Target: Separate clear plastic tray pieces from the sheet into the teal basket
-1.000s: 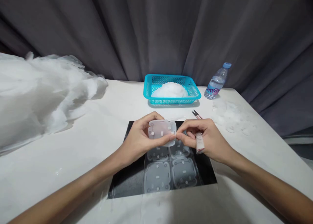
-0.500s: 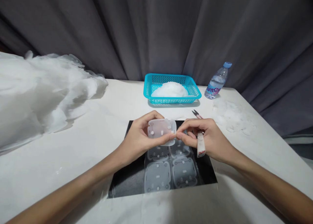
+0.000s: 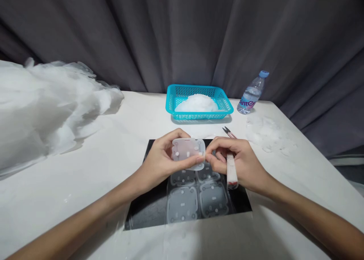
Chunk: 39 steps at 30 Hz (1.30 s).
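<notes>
My left hand (image 3: pixel 166 154) grips a rounded, translucent white plastic piece (image 3: pixel 184 148), its thumb pressed on the front face. The piece has small holes and white pegs, and it is tilted up toward me. At its right edge, the thumb and index finger of my right hand (image 3: pixel 236 157) are pinched; whether they hold a scrap of it I cannot make out. Tucked in that same hand is a pair of thread snips (image 3: pixel 229 132), dark blades pointing away and a wrapped whitish handle (image 3: pixel 232 173) sticking out toward me. Beneath both hands lies a black sheet (image 3: pixel 148 210) showing similar rounded pieces.
A blue basket (image 3: pixel 199 116) with white pieces (image 3: pixel 199 102) inside stands at the back. Right of it is a water bottle (image 3: pixel 251 95). Clear scraps (image 3: pixel 270 135) lie on the table's right side. At left, a large heap of translucent pieces (image 3: pixel 54 108) spreads out.
The handle of the snips has swung slightly, its end now lower and a little to the left. My left hand keeps its hold on the plastic piece, nearly unmoved.
</notes>
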### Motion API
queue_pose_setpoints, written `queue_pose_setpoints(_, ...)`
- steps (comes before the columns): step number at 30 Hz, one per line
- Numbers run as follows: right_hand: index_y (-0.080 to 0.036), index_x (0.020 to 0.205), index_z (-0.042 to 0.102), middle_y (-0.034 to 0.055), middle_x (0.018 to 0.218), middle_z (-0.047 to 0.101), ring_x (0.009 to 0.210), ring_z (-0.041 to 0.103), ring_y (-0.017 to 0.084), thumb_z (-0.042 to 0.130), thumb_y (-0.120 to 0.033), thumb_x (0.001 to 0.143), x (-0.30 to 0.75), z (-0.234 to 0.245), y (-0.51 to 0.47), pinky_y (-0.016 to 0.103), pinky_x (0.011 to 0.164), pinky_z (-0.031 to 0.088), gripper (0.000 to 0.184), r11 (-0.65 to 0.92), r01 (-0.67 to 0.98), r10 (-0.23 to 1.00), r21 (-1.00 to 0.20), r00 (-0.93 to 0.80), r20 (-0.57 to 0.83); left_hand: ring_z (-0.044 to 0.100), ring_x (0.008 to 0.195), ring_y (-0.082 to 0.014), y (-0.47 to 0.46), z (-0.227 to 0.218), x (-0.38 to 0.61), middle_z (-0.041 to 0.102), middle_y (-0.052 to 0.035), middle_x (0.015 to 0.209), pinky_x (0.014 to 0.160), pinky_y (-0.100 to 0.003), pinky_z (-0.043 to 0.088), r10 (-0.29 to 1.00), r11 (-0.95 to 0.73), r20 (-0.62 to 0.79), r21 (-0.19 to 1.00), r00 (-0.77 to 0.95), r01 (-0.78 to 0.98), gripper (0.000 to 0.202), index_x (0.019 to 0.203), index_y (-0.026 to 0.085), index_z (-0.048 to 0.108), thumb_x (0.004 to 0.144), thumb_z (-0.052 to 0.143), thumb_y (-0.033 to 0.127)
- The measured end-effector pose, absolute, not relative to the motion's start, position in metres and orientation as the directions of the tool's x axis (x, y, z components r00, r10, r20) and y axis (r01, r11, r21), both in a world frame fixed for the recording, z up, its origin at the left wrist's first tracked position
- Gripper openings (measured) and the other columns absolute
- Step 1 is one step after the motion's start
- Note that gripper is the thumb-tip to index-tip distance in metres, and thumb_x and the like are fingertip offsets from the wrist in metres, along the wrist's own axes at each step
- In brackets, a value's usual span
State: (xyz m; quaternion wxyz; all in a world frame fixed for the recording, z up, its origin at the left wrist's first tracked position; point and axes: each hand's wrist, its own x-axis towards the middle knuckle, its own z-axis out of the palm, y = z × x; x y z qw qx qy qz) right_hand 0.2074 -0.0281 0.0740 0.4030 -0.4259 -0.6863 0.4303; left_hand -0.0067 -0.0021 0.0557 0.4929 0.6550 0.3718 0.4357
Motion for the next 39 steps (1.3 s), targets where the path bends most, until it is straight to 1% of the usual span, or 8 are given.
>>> queue_pose_setpoints(4, -0.016, 0.078, 0.072, -0.0069, 0.062, 0.051, 0.055, 0.042, 0.007, 0.074, -0.014, 0.083, 0.207, 0.075, -0.028, 0.023, 0.054, 0.032, 0.005, 0.239, 0.234, 0.941, -0.942, -0.295, 0.166, 0.051, 0.059, -0.0067, -0.002, 0.058, -0.006, 0.059, 0.0062, 0.070, 0.053, -0.015, 0.042, 0.914, -0.251, 0.220, 0.967, 0.341, 0.050, 0.032, 0.081, 0.018, 0.062, 0.074, 0.092, 0.024)
queue_pose_setpoints(10, -0.016, 0.078, 0.072, -0.0052, 0.066, 0.059, 0.057, 0.042, 0.007, 0.072, -0.011, 0.081, 0.211, 0.075, -0.021, 0.023, 0.055, 0.032, 0.006, 0.273, 0.261, 0.945, -0.926, -0.252, 0.207, 0.050, 0.057, -0.0058, -0.002, 0.059, -0.010, 0.059, 0.0068, 0.071, 0.052, -0.015, 0.039, 0.913, -0.279, 0.236, 0.956, 0.333, 0.088, 0.031, 0.081, 0.019, 0.061, 0.074, 0.091, 0.022)
queue_pose_setpoints(18, -0.017, 0.084, 0.079, -0.0051, 0.058, 0.052, 0.053, 0.037, 0.008, 0.078, -0.036, 0.090, 0.216, 0.083, -0.020, 0.025, 0.052, 0.028, 0.020, 0.169, 0.261, 0.923, -0.951, -0.380, 0.059, 0.053, 0.058, -0.0078, 0.000, 0.056, -0.014, 0.061, 0.0054, 0.070, 0.052, -0.016, 0.043, 0.915, -0.252, 0.213, 0.965, 0.342, 0.074, 0.033, 0.082, 0.019, 0.061, 0.073, 0.092, 0.027)
queue_pose_setpoints(21, -0.017, 0.083, 0.080, -0.0051, 0.057, 0.051, 0.052, 0.036, 0.008, 0.079, -0.041, 0.090, 0.215, 0.081, -0.020, 0.025, 0.051, 0.029, 0.024, 0.170, 0.247, 0.922, -0.954, -0.382, 0.065, 0.052, 0.057, -0.0078, 0.000, 0.056, -0.013, 0.060, 0.0053, 0.070, 0.052, -0.016, 0.043, 0.916, -0.237, 0.199, 0.969, 0.349, 0.071, 0.034, 0.082, 0.019, 0.061, 0.073, 0.093, 0.028)
queue_pose_setpoints(25, -0.017, 0.083, 0.079, -0.0057, 0.056, 0.049, 0.052, 0.036, 0.008, 0.078, -0.036, 0.090, 0.214, 0.078, -0.020, 0.024, 0.051, 0.031, 0.020, 0.176, 0.262, 0.924, -0.949, -0.376, 0.068, 0.052, 0.057, -0.0078, 0.000, 0.055, -0.012, 0.060, 0.0051, 0.070, 0.052, -0.017, 0.042, 0.917, -0.234, 0.193, 0.969, 0.348, 0.078, 0.034, 0.081, 0.018, 0.061, 0.073, 0.093, 0.028)
queue_pose_setpoints(28, -0.017, 0.082, 0.076, -0.0059, 0.059, 0.053, 0.052, 0.041, 0.007, 0.075, -0.024, 0.089, 0.212, 0.077, -0.022, 0.023, 0.053, 0.033, 0.010, 0.200, 0.277, 0.925, -0.940, -0.370, 0.088, 0.052, 0.058, -0.0078, -0.001, 0.055, -0.012, 0.060, 0.0051, 0.070, 0.053, -0.017, 0.042, 0.913, -0.229, 0.184, 0.970, 0.365, 0.082, 0.033, 0.082, 0.018, 0.062, 0.074, 0.092, 0.027)
queue_pose_setpoints(34, -0.018, 0.076, 0.067, -0.0039, 0.072, 0.064, 0.062, 0.053, 0.009, 0.071, -0.006, 0.081, 0.214, 0.065, -0.015, 0.024, 0.065, 0.038, 0.013, 0.452, 0.478, 0.882, -0.753, -0.367, 0.296, 0.052, 0.061, -0.0080, 0.000, 0.053, -0.012, 0.059, 0.0050, 0.073, 0.055, -0.017, 0.043, 0.896, -0.193, 0.152, 0.979, 0.418, 0.059, 0.033, 0.086, 0.018, 0.063, 0.075, 0.093, 0.027)
queue_pose_setpoints(39, -0.020, 0.080, 0.063, -0.0004, 0.081, 0.071, 0.068, 0.060, 0.014, 0.066, -0.011, 0.087, 0.223, 0.027, 0.013, 0.027, 0.066, 0.038, 0.012, 0.470, 0.669, 0.881, -0.576, -0.319, 0.349, 0.061, 0.073, -0.0128, 0.012, 0.047, -0.021, 0.065, 0.0017, 0.083, 0.066, -0.022, 0.050, 0.845, -0.074, -0.005, 0.989, 0.535, 0.125, 0.033, 0.096, 0.018, 0.066, 0.081, 0.088, 0.037)
